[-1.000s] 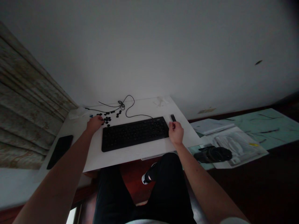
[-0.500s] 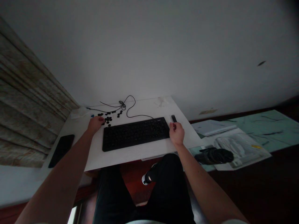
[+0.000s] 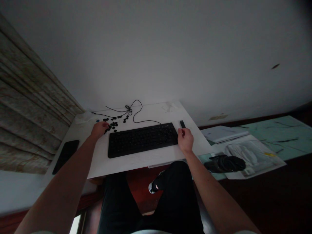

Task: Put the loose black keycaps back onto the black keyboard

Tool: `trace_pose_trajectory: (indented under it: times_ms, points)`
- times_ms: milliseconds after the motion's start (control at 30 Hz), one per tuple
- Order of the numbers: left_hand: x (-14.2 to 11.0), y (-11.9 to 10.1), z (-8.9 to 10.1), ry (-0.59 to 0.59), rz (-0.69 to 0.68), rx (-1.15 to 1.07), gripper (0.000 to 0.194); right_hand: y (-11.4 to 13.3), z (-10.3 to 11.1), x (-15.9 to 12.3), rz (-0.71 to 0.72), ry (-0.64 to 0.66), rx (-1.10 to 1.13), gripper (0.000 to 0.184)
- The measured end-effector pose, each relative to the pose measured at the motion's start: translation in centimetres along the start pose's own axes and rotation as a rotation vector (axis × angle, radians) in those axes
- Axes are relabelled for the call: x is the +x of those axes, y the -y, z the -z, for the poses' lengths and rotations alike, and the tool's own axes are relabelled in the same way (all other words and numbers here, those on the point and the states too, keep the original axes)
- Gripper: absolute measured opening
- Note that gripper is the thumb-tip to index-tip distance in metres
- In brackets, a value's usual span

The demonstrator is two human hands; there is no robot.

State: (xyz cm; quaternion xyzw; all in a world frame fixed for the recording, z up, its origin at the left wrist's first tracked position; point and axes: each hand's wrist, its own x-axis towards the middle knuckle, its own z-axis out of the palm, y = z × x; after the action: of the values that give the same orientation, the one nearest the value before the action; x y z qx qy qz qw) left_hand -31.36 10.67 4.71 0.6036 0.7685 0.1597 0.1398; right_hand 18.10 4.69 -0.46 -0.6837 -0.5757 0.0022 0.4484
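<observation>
Left hand (image 3: 98, 129): right beside the loose black keycaps (image 3: 111, 126), grip unclear | right hand (image 3: 185, 140): curled beside the black keyboard (image 3: 142, 140), grip unclear

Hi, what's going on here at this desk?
A person is seated at a white desk, working with bare hands. Their left hand is at a scatter of loose black keycaps, beside a black keyboard. Their right hand is at the keyboard's right end, near a small black stick-shaped object. The keyboard's cable loops behind it, and a black phone lies off to the left.
</observation>
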Motion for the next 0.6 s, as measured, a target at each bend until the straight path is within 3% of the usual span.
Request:
trace_pose_trajectory:
  times_ms: [333,600]
  points:
    - [-0.3,-0.3,0.6,0.013,0.012,0.161,0.041,0.0,0.0,0.0,-0.004,0.010,-0.025,0.035]
    - [-1.2,-0.4,0.8,-0.083,0.054,-0.021,0.040,0.1,0.0,-0.1,0.013,-0.001,-0.023,0.032]
